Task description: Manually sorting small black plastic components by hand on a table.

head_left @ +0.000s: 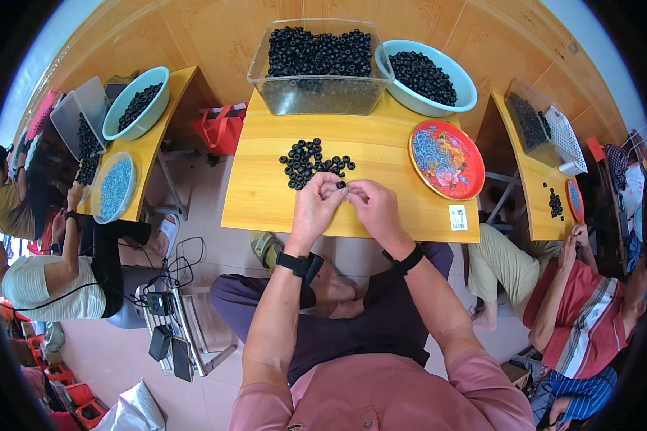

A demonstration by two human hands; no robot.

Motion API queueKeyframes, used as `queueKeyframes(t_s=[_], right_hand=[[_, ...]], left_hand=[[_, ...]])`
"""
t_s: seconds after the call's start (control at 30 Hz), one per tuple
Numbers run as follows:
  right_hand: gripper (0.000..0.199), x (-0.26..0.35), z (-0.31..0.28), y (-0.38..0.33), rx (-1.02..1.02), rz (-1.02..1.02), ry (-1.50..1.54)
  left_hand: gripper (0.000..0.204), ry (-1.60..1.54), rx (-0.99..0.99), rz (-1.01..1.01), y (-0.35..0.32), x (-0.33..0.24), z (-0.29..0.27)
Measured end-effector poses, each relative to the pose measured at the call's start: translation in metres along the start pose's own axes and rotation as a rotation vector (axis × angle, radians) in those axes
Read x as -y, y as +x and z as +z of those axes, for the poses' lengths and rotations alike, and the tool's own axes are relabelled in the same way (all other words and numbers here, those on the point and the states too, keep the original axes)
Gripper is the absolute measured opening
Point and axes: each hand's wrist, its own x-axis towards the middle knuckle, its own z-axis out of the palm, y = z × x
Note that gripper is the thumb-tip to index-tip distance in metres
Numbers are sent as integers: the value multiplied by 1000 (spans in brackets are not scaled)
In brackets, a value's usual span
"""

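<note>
Over the near edge of the yellow wooden table, my left hand pinches a small round black part between thumb and fingers. Right up against it, the fingertips of my right hand are pressed together; whatever is in them is too small to make out. Just beyond my left hand lies a loose pile of black ring-shaped parts. To the right of my hands sits a red flowered tray, with many tiny blue pieces scattered on it.
At the table's back stand a clear plastic bin and a light-blue basin, both full of black parts. A white label is stuck near the right front corner. People work at side tables left and right. A red bag stands on the floor.
</note>
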Motion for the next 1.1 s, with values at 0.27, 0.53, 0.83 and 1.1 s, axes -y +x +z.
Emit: queueKeyframes(t_s=[0.27,0.53,0.83,1.1], right_hand=[[16,-17,-13,3,-27,171,101],[16,-22,-16,0,-52,177,91],[12,-17,-16,-2,-24,153,106],[8,-15,-18,-3,6,96,54]], left_hand=[[19,313,-2,48,-9,-18,8],[23,440,105,131,-15,-16,8],[19,461,69,122,-14,-19,9],[19,505,43,119,-13,-17,10]])
